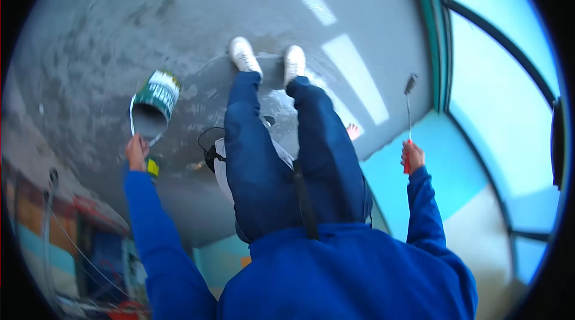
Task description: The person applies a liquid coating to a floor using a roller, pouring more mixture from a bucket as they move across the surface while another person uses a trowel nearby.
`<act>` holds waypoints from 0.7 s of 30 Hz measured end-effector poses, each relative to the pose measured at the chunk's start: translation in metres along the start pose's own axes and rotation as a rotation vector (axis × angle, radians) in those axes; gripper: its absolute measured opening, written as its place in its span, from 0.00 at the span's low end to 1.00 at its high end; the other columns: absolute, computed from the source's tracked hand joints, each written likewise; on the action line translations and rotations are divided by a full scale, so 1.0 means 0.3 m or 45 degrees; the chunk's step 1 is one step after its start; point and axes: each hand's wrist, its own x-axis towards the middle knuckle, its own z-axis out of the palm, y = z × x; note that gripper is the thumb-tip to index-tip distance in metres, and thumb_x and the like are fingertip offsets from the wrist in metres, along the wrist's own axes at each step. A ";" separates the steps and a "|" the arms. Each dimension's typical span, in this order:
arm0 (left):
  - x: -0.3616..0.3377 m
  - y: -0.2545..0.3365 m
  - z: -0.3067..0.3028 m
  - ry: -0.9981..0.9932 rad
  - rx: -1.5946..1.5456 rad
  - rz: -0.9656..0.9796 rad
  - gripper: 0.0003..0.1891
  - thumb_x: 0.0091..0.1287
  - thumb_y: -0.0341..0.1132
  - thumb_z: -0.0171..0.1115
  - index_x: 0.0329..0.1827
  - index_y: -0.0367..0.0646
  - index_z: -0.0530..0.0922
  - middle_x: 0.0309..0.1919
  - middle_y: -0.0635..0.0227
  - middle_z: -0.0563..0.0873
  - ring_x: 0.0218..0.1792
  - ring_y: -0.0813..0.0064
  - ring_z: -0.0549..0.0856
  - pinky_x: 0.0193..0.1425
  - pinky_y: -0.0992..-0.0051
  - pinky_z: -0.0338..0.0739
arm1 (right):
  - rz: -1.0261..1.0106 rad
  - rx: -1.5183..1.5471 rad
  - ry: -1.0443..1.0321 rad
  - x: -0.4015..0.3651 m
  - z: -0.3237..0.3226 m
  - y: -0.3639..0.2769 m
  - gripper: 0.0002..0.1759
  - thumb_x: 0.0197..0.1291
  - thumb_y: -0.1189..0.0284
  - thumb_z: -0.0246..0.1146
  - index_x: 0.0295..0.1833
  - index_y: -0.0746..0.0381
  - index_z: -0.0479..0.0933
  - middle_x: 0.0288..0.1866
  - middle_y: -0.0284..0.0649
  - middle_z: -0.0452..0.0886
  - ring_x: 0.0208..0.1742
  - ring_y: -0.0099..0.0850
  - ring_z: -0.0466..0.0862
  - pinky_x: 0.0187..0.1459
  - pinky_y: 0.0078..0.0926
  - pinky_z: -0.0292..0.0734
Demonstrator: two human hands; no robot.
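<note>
My left hand [137, 151] is closed around the wire handle of a green and white paint can [160, 93]. The can's open mouth faces me and shows grey inside. Out to the right, my right hand [413, 156] grips the red handle of a small paint roller [409, 104]. A thin metal rod runs from that handle to a dark, narrow head, which looks clear of the floor. Just by my left wrist is a yellow object [153, 168], too blurred to name.
Beneath my white shoes [244, 55] lies a grey floor [203, 8] with wet-looking patches. A window frame [440, 50] runs along the right. Behind my legs, a white and black shape [220, 161] is partly hidden, perhaps another person. Blurred red and blue items [99, 224] stand at lower left.
</note>
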 end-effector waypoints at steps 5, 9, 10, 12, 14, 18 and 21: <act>-0.210 0.165 0.032 -0.088 0.082 -0.124 0.11 0.65 0.46 0.56 0.30 0.54 0.69 0.18 0.77 0.69 0.26 0.78 0.74 0.39 0.68 0.69 | 0.187 0.306 0.075 -0.074 -0.075 0.114 0.09 0.59 0.66 0.62 0.38 0.59 0.73 0.22 0.28 0.68 0.17 0.17 0.68 0.16 0.17 0.65; -0.253 0.278 0.079 -0.072 0.149 -0.260 0.10 0.64 0.48 0.55 0.32 0.55 0.68 0.17 0.76 0.68 0.29 0.74 0.75 0.45 0.64 0.67 | 0.336 0.572 0.092 0.005 0.011 0.301 0.09 0.58 0.66 0.63 0.35 0.58 0.71 0.21 0.28 0.68 0.16 0.19 0.68 0.16 0.20 0.66; -0.315 0.263 0.083 -0.071 0.183 -0.247 0.10 0.63 0.48 0.55 0.32 0.55 0.67 0.17 0.76 0.68 0.29 0.74 0.74 0.45 0.64 0.67 | 0.396 0.676 0.113 0.007 0.003 0.448 0.09 0.58 0.66 0.64 0.35 0.58 0.71 0.20 0.28 0.68 0.16 0.19 0.67 0.16 0.20 0.65; -0.344 0.302 0.098 -0.088 0.147 -0.286 0.10 0.61 0.47 0.54 0.30 0.55 0.66 0.16 0.76 0.67 0.27 0.74 0.73 0.44 0.64 0.67 | 0.479 0.786 0.137 0.067 0.049 0.482 0.10 0.57 0.67 0.64 0.35 0.58 0.71 0.20 0.29 0.68 0.15 0.20 0.67 0.16 0.20 0.65; -0.384 0.298 0.114 0.034 0.174 -0.260 0.10 0.61 0.47 0.54 0.30 0.55 0.65 0.16 0.76 0.65 0.25 0.74 0.71 0.44 0.65 0.67 | 0.517 0.927 0.114 0.153 0.145 0.591 0.10 0.55 0.66 0.65 0.34 0.59 0.71 0.20 0.30 0.68 0.15 0.20 0.68 0.15 0.21 0.65; -0.339 0.301 0.090 0.005 0.230 -0.275 0.11 0.61 0.48 0.52 0.32 0.53 0.66 0.19 0.74 0.68 0.29 0.74 0.72 0.43 0.66 0.67 | 0.514 0.951 0.256 0.217 0.401 0.700 0.12 0.53 0.66 0.67 0.29 0.59 0.70 0.20 0.30 0.69 0.14 0.21 0.68 0.14 0.24 0.65; -0.277 0.384 0.098 0.084 0.261 -0.270 0.13 0.62 0.50 0.51 0.37 0.51 0.68 0.26 0.70 0.72 0.34 0.72 0.72 0.44 0.65 0.68 | 0.395 0.863 0.210 0.319 0.619 0.639 0.15 0.52 0.62 0.68 0.26 0.60 0.72 0.17 0.31 0.69 0.14 0.23 0.70 0.14 0.27 0.66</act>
